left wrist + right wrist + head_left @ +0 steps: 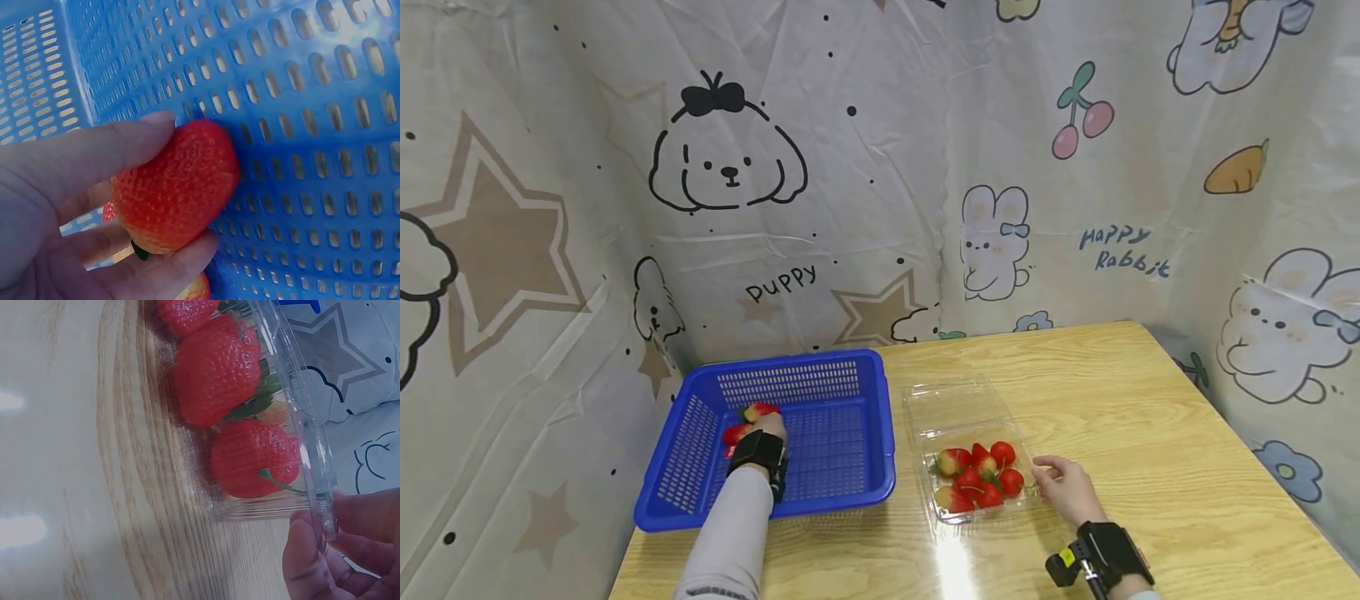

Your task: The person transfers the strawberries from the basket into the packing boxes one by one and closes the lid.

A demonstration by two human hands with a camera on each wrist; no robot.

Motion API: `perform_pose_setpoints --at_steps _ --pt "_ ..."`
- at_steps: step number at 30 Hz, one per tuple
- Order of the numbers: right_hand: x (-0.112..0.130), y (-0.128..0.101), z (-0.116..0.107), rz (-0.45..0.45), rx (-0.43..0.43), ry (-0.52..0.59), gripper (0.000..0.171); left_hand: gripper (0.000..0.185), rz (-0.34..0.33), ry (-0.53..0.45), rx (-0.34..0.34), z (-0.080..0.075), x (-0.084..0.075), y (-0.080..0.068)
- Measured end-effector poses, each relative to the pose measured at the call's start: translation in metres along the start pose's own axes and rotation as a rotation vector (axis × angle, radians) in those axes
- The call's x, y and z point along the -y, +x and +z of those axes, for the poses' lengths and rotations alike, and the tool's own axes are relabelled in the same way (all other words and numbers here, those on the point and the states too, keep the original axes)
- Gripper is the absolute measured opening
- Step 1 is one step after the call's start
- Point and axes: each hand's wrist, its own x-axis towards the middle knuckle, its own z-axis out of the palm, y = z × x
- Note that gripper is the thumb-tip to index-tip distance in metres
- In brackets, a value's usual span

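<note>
My left hand (771, 426) is down inside the blue plastic basket (837, 442). In the left wrist view, its thumb and fingers grip a red strawberry (178, 187) close to the slotted basket surface. Other strawberries (735, 434) lie beside that hand, partly covered by it. To the right, my right hand (1067, 490) pinches the rim of a clear plastic clamshell box (322, 512) between thumb and fingers at its near right side. Several strawberries (953, 461) and round red fruits with thin green stems (1011, 482) sit in the box, whose lid (958, 407) lies folded back.
Both containers stand on a wood-grain table (1075, 383), the basket at the left and the box near the middle. A printed curtain (880, 167) with cartoon animals hangs behind and along both sides. Each wrist wears a black camera strap (1112, 554).
</note>
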Motion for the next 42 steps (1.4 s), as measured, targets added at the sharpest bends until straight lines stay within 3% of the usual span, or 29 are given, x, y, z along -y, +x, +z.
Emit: perform_pose_setpoints --at_steps 4,9,10,11,14,16,17,18,21,24,28,32,38,42 --pt "0.0 -0.001 0.0 -0.01 -0.002 -0.006 0.03 0.017 -0.021 -0.003 0.058 0.004 0.005 0.017" --pt "0.001 -0.001 -0.001 -0.008 0.001 -0.008 0.03 0.03 0.066 0.103 0.097 0.032 0.026 0.073" --pt "0.002 -0.002 -0.001 -0.008 0.001 -0.008 0.03 0.03 0.103 0.129 0.082 0.028 0.022 0.068" --pt "0.002 -0.002 -0.001 -0.008 0.002 -0.008 0.03 0.031 0.159 0.144 0.07 0.031 0.025 0.076" --pt "0.002 -0.002 -0.001 -0.007 0.003 -0.01 0.03 0.029 0.181 0.196 0.085 0.008 -0.003 0.062" --pt "0.001 -0.002 -0.002 -0.01 0.003 -0.013 0.031 0.026 0.217 0.183 0.071 -0.018 -0.032 0.037" --pt "0.001 -0.002 -0.002 -0.01 0.002 -0.013 0.031 0.027 0.232 0.174 0.071 -0.024 -0.042 0.037" --pt "0.001 -0.002 -0.002 -0.01 0.001 -0.014 0.031 0.027 0.221 0.17 0.071 -0.04 -0.061 0.02" --pt "0.0 -0.001 -0.002 -0.009 0.0 -0.009 0.031 0.025 0.323 0.118 -0.013 -0.065 -0.098 -0.008" --pt "0.0 -0.001 -0.002 -0.011 0.004 -0.004 0.031 0.025 0.431 0.096 -0.116 -0.075 -0.127 -0.022" --pt "0.0 -0.001 -0.002 -0.029 0.004 -0.001 0.03 0.029 0.558 0.045 -0.242 -0.071 -0.161 -0.034" --pt "0.0 -0.001 -0.001 -0.048 -0.008 0.001 0.03 0.034 0.663 -0.022 -0.306 -0.057 -0.189 -0.05" --pt "-0.001 -0.001 0.0 -0.046 -0.009 -0.001 0.03 0.032 0.79 -0.122 -0.407 -0.018 -0.21 -0.063" --pt "-0.001 0.0 0.0 -0.039 -0.007 0.0 0.03 0.033 0.797 -0.146 -0.421 0.014 -0.218 -0.071"
